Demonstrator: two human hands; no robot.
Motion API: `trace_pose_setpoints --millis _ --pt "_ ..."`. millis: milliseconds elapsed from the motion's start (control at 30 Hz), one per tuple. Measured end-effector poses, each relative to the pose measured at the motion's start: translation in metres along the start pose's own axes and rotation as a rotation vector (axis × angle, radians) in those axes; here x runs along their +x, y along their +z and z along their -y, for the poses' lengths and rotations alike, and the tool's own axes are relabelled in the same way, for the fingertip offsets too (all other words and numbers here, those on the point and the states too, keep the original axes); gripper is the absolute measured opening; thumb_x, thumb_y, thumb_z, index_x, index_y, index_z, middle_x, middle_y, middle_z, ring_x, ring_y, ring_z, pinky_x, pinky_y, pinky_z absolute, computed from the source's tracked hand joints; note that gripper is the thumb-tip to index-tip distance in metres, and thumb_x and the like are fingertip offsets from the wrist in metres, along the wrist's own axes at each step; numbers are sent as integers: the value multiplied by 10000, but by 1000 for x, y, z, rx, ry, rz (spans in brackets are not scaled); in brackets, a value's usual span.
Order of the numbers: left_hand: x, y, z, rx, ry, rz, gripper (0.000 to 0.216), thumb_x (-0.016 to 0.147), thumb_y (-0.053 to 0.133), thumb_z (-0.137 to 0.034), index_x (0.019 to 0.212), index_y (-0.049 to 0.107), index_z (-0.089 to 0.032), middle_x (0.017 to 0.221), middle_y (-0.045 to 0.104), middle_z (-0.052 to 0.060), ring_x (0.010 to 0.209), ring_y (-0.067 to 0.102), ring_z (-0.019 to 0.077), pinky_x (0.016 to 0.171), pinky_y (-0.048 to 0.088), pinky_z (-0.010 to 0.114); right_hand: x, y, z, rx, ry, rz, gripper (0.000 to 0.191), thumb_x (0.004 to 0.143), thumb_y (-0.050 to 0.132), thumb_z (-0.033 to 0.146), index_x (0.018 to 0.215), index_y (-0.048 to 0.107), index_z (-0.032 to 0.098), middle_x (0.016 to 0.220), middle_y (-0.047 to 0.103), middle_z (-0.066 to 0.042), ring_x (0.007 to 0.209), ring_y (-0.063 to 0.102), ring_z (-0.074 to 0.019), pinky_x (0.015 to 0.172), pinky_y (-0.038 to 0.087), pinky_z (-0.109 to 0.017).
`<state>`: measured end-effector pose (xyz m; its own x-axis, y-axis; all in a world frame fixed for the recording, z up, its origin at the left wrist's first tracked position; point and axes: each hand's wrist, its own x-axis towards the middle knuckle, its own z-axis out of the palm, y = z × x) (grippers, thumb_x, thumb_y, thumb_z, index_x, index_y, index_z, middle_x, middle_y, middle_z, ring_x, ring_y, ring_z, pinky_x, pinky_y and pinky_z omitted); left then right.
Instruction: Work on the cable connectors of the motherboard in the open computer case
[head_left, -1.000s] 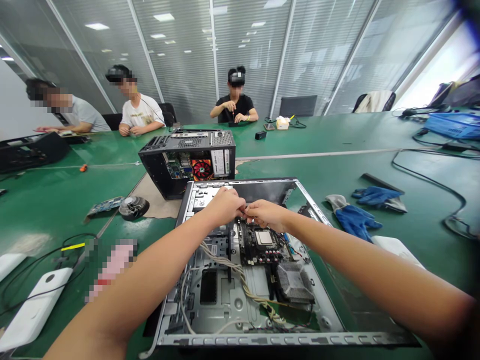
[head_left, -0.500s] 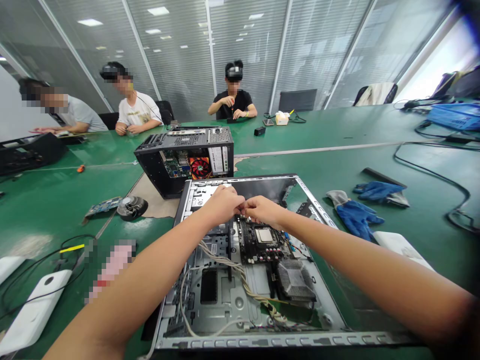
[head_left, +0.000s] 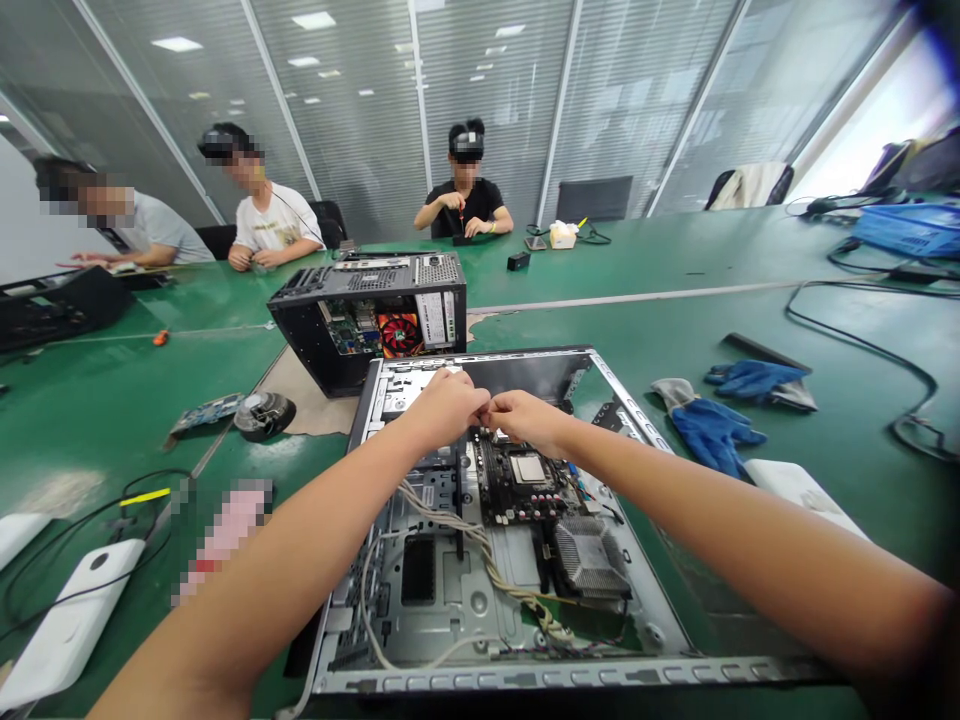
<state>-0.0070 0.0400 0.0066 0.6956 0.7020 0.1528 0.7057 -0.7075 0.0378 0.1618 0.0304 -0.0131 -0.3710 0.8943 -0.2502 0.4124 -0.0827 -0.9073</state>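
An opened computer case [head_left: 450, 684] lies on its side in front of me. Inside it sits a dark motherboard [head_left: 525, 508] with a square silver processor [head_left: 528, 468]. My left hand [head_left: 452, 408] and my right hand [head_left: 521, 416] meet above the board's far edge, fingertips pinched together. What they hold, if anything, is hidden by the fingers. A finned heatsink [head_left: 589, 555] rests in the near right part of the case. Twisted beige cables [head_left: 487, 570] run across the metal floor of the case, left of the heatsink.
Behind stands another open computer case [head_left: 300, 330] with a red fan [head_left: 400, 335]. A round cooler [head_left: 264, 415] and a circuit board [head_left: 204, 415] lie left. Blue gloves [head_left: 712, 430] and a white device [head_left: 802, 490] are right. Several co-workers sit across the green table [head_left: 570, 275].
My hands stay almost in the same place, fingertips still together. The view has shifted very slightly. The co-worker opposite has lowered one hand a little.
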Motion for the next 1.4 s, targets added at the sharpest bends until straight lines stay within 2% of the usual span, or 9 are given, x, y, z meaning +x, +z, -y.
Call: trace_pose_setpoints --millis 133,300,433,633,767,867,1000,1133,1400 --pt "0 2 2 1 6 -6 118 831 545 -187 836 660 -210 810 617 37 876 541 196 786 319 339 2 -1 -2 -62 -39 -10 84 650 576 224 633 515 169 556 425 55 514 317 -74 468 244 -218" --pt "0 2 2 14 21 -26 111 826 542 -178 820 649 -207 795 615 33 881 540 199 776 315 338 4 -1 -3 23 -5 48 141 654 617 233 643 484 186 532 433 58 494 381 -82 469 297 -223" --pt "-1 1 1 13 16 -35 111 824 545 -178 826 652 -209 798 618 33 880 542 201 782 317 340 2 -1 0 114 45 66 174 673 622 224 626 457 192 509 382 71 446 304 -66 437 237 -226" --pt "-2 1 0 0 9 -56 98 829 549 -179 876 631 -206 829 625 31 892 545 199 799 320 341 1 0 4 191 103 61 114 750 575 225 682 506 165 602 489 35 428 258 -47 418 160 -231" --pt "-2 1 0 -24 11 -58 75 839 558 -194 880 619 -208 835 630 19 895 542 193 801 315 337 1 0 2 174 80 79 191 782 581 263 645 483 174 530 412 55 428 253 -56 417 154 -233" --pt "-2 2 1 -28 17 -58 75 848 559 -208 894 618 -209 843 633 22 905 539 194 801 311 334 1 0 0 134 61 75 231 766 605 308 611 502 172 496 362 59 435 243 -61 418 159 -234" --pt "-2 2 1 -1 12 -55 93 850 545 -205 910 616 -204 849 627 34 897 538 196 797 316 333 3 0 0 26 36 29 209 705 648 344 627 574 166 518 445 27 473 312 -78 426 212 -230" --pt "-2 1 0 44 23 -39 83 838 547 -186 890 609 -200 836 625 31 885 535 197 779 317 328 5 -1 0 -39 28 10 180 660 647 330 638 575 167 569 506 8 518 366 -92 446 249 -226" --pt "-2 6 1 138 50 -93 103 833 531 -156 896 597 -203 823 618 33 892 527 203 771 309 334 7 -3 -4 10 -29 39 114 631 565 284 656 518 184 597 429 46 525 295 -86 475 222 -245"
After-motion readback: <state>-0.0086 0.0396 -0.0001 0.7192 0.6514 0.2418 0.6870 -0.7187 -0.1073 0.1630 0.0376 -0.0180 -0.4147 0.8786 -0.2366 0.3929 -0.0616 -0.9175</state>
